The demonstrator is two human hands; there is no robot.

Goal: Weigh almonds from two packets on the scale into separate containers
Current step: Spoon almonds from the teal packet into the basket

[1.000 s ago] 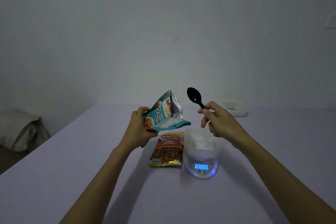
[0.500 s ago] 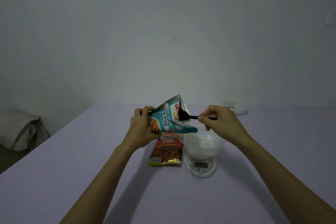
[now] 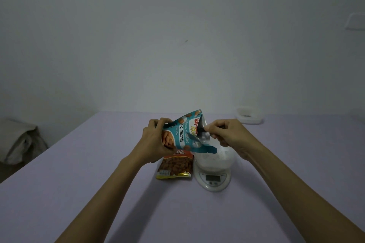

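Hazards, as judged: almonds may be spilled onto the lilac counter [image 3: 118, 193] when the black plastic spoon [image 3: 201, 130] is drawn out, since the slack mouth of the teal printed foil pouch [image 3: 183, 134] can catch the bowl. The pouch is tilted, so loose nuts may also slide out beside the container. The light container may be knocked and the reading upset.

Holdings: the pouch is gripped by the left hand [image 3: 156, 140], fingers curled round its edge, in the air above the middle of the counter. The spoon handle is pinched by the right hand [image 3: 229, 134]. The bowl is hidden inside the pouch, so its load cannot be told.

Materials and shapes:
- Pouch: thin, crinkled foil, silver-lined, glossy print.
- Translucent white plastic container [image 3: 219, 159]: round, thin-walled, seated on the scale below the pouch mouth.
- White round digital scale [image 3: 214, 180]: smooth plastic, small grey display.
- Orange-and-gold clear-window almond packet [image 3: 175, 165]: flat, glossy, laid just beside the scale.
- Second white container [image 3: 249, 118]: shallow, set near the far edge, toward the far right corner.
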